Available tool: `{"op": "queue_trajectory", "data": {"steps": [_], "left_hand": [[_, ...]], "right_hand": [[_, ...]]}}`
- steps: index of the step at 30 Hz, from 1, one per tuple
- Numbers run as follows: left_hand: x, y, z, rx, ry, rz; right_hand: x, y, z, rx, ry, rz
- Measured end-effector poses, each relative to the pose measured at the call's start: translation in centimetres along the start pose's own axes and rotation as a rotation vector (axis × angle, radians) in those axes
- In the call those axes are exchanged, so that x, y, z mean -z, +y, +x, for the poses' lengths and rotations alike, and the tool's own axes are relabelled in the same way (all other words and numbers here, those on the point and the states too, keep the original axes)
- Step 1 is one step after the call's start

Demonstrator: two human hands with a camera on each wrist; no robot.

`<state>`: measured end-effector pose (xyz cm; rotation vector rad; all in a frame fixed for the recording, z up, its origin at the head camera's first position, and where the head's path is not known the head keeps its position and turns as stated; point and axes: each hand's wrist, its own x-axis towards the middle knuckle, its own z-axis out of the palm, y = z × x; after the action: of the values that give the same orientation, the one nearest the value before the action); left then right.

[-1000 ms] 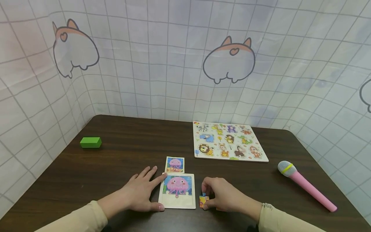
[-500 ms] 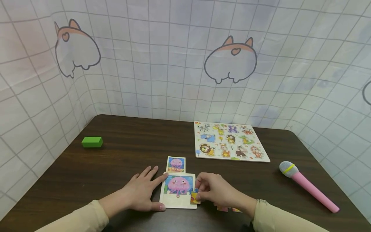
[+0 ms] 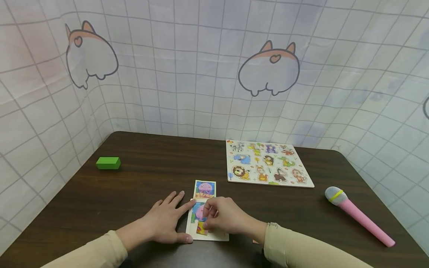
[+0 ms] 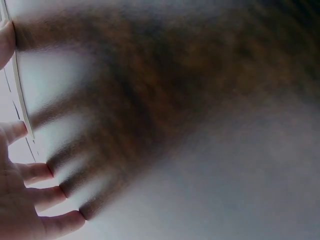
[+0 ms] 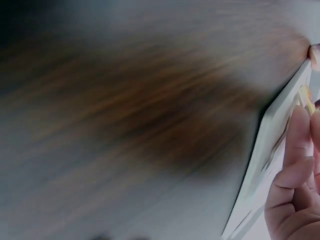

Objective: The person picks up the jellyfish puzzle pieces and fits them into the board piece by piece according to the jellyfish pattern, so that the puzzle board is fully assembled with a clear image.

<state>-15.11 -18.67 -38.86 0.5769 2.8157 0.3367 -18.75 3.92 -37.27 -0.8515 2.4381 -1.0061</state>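
My right hand (image 3: 228, 216) pinches a yellow jigsaw piece (image 3: 201, 228) between thumb and fingers, low over the bare lower part of a white puzzle frame (image 3: 212, 238). In the right wrist view, the fingers (image 5: 298, 130) hold it close to the frame's surface. Pink jellyfish pieces on blue fill the frame's upper part, partly hidden behind this hand. My left hand (image 3: 165, 221) lies with fingers spread on the table, its index fingertip and thumb at the frame's left edge. Touching the frame's top edge is a small jellyfish picture card (image 3: 205, 188).
An animal puzzle board (image 3: 268, 163) lies at the back right. To the right is a pink toy microphone (image 3: 362, 219), and a green block (image 3: 108, 163) sits at the far left. Part of a pink piece (image 3: 255, 242) shows beside the right sleeve.
My right hand has carried the yellow piece leftward from beside the frame to over its lower left part. The left hand keeps its place at the frame's edge.
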Motion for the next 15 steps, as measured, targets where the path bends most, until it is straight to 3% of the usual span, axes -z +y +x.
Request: {"op": "queue_trajectory", "data": {"steps": [15], "left_hand": [[0.1, 0.2, -0.2, -0.003, 0.003, -0.013]], "right_hand": [[-1.1, -0.8, 1.3, 0.008, -0.020, -0.004]]}}
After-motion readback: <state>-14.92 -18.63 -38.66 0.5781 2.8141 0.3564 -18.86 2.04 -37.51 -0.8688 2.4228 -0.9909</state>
